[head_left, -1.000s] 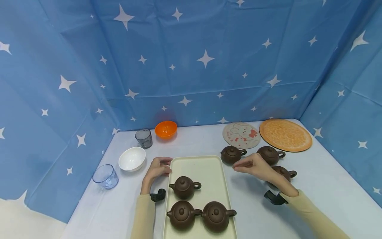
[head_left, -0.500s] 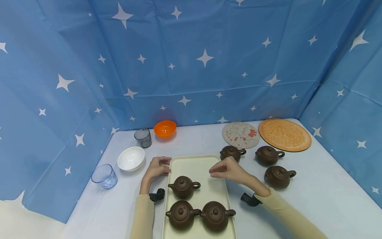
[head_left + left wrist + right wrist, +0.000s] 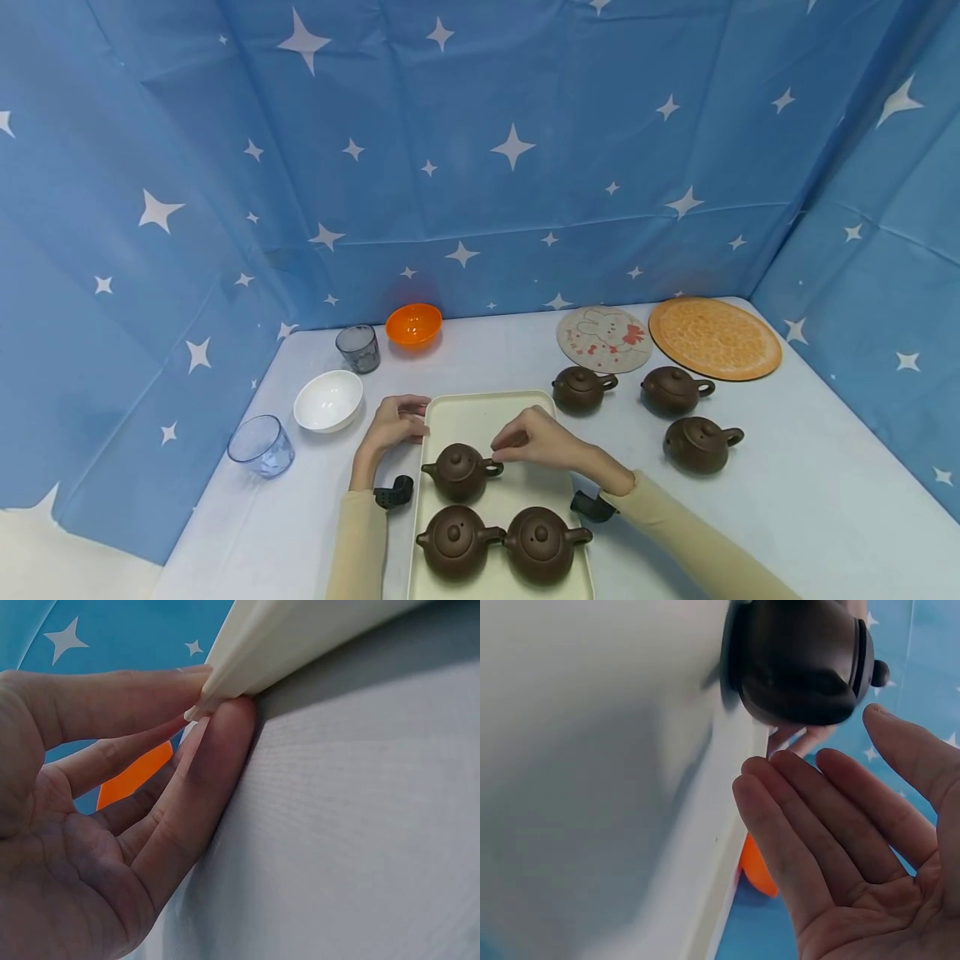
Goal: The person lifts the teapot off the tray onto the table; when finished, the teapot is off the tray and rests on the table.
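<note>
A cream tray (image 3: 480,414) bears three dark brown teapots. My left hand (image 3: 390,423) pinches the tray's left rim, fingertips above and below the edge, as the left wrist view shows. Over the tray, my right hand (image 3: 538,439) holds nothing; its fingers are extended and the thumb apart. Its fingertips are right at the handle of the upper teapot (image 3: 458,472), which looms close ahead in the right wrist view. Two larger teapots, a left one (image 3: 453,543) and a right one (image 3: 542,546), sit nearer me on the tray.
Right of the tray stand three more teapots: one (image 3: 581,390) near its corner, another (image 3: 672,392) and a third (image 3: 699,446). Behind lie a rabbit mat (image 3: 603,337) and an orange round mat (image 3: 716,337). Leftward are a white bowl (image 3: 328,402), orange bowl (image 3: 414,326), grey glass (image 3: 358,348) and blue glass (image 3: 262,447).
My right hand has moved left from beside the right-hand teapots, over the tray, to the upper teapot's handle. The left hand keeps its hold on the rim.
</note>
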The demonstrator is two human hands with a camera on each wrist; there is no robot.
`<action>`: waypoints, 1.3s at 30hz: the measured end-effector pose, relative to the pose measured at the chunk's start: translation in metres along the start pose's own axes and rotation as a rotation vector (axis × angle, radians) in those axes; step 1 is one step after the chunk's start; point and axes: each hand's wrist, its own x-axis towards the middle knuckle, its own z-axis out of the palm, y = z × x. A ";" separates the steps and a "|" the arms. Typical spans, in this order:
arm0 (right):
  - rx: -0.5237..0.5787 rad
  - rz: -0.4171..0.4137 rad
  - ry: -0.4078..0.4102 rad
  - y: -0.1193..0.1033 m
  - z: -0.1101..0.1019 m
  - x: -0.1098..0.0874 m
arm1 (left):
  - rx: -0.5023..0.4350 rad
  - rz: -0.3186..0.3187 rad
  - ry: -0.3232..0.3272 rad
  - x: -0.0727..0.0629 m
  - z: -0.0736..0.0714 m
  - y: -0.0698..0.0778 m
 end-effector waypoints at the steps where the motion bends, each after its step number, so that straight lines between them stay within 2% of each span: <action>1: 0.003 0.000 -0.007 -0.001 0.002 0.001 | 0.001 -0.001 0.005 0.002 0.000 -0.003; 12: 0.045 -0.018 -0.052 -0.001 0.013 0.007 | 0.008 0.004 0.011 0.002 0.000 -0.005; 19: 0.005 -0.013 -0.040 -0.005 0.016 0.009 | 0.006 -0.003 0.013 0.001 -0.002 -0.004; 23: -0.009 0.000 -0.033 -0.009 0.015 0.008 | 0.004 0.004 -0.014 -0.006 -0.003 0.007; 27: -0.045 -0.021 -0.015 -0.010 0.015 0.008 | 0.000 0.008 -0.041 -0.016 -0.002 0.021; 31: -0.074 -0.043 0.013 -0.009 0.015 0.007 | -0.005 0.013 -0.044 -0.021 -0.001 0.027; 36: -0.082 -0.060 0.024 -0.005 0.013 0.006 | -0.005 0.004 -0.045 -0.018 -0.001 0.025; 39: -0.081 -0.068 0.016 -0.004 0.010 0.004 | -0.009 0.001 -0.044 -0.011 -0.002 0.017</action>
